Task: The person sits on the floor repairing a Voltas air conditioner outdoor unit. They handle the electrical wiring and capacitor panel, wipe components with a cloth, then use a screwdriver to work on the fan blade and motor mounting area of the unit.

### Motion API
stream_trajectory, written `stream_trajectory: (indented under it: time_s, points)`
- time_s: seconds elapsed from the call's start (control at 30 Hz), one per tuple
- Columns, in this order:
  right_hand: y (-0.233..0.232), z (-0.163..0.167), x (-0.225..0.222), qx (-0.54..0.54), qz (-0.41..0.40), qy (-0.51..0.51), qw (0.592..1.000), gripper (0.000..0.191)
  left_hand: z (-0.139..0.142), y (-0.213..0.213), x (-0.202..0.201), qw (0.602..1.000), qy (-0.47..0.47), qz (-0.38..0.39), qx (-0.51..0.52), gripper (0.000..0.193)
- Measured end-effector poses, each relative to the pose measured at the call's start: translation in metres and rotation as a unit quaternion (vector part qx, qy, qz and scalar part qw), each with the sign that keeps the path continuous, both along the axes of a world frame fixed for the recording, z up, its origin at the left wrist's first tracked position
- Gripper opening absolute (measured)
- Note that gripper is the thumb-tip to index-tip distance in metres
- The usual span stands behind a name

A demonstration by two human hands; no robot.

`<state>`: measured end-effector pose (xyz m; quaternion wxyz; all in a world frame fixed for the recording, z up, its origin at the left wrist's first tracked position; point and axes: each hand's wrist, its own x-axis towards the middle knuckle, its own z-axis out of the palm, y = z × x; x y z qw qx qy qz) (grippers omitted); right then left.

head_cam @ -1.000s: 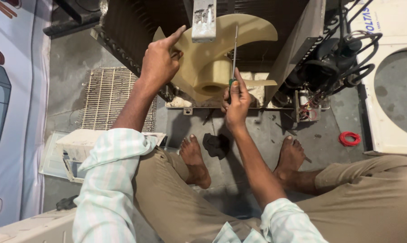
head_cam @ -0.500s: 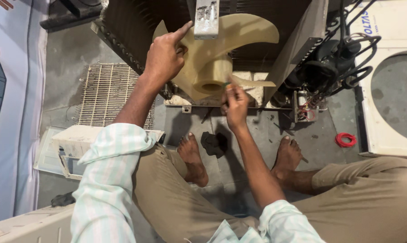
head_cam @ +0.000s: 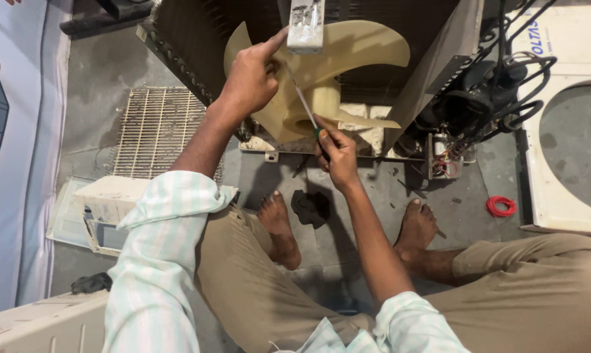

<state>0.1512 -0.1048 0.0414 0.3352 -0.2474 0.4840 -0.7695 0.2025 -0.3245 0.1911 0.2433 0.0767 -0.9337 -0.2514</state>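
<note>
A cream plastic fan blade (head_cam: 361, 52) sits in an opened air-conditioner outdoor unit (head_cam: 439, 65) on the floor. My left hand (head_cam: 249, 78) grips the fan's upper left blade, its index finger stretched toward a grey metal bracket (head_cam: 305, 23). My right hand (head_cam: 338, 153) holds a screwdriver (head_cam: 305, 104) by its green handle. The thin shaft slants up and left across the fan hub (head_cam: 311, 114), its tip close to my left hand.
A white wire grille (head_cam: 155, 127) lies left of the unit, and a white casing piece (head_cam: 106, 202) sits nearer me. A black compressor with cables (head_cam: 488, 98) stands right, beside a white panel (head_cam: 570, 131). A red wire coil (head_cam: 501, 206) and dark cloth (head_cam: 311, 206) lie by my bare feet.
The screwdriver has tilted from near upright to slanting up-left, its tip now by my left hand. My right hand dropped slightly. My left hand stays on the blade.
</note>
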Motion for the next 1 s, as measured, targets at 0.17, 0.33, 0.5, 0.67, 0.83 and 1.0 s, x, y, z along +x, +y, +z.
stream_trajectory:
  time_s: [0.17, 0.33, 0.5, 0.67, 0.83, 1.0]
  points:
    - [0.0, 0.0, 0.005, -0.001, 0.01, -0.036, 0.999, 0.042, -0.01, -0.004, -0.006, 0.982, -0.013, 0.061, 0.179, 0.041]
    - [0.0, -0.001, 0.007, -0.023, -0.021, -0.039, 0.999, 0.043, -0.023, -0.022, -0.009, 0.966, 0.074, -0.051, 0.243, 0.038]
    - [-0.001, -0.002, 0.006, -0.029, -0.063, -0.061, 0.996, 0.043, -0.04, -0.04, -0.012, 0.954, 0.067, -0.056, 0.286, 0.037]
    - [-0.003, 0.0, 0.008, -0.022, -0.008, -0.053, 0.998, 0.042, -0.048, -0.047, -0.014, 0.926, 0.065, -0.062, 0.367, 0.038]
    - [-0.006, -0.002, 0.014, 0.009, 0.05, -0.008, 0.999, 0.039, -0.034, -0.035, -0.012, 0.914, 0.062, -0.056, 0.398, 0.039]
    - [-0.013, -0.017, 0.026, -0.074, 0.09, -0.114, 0.987, 0.038, -0.018, -0.026, -0.005, 0.883, -0.01, 0.006, 0.468, 0.051]
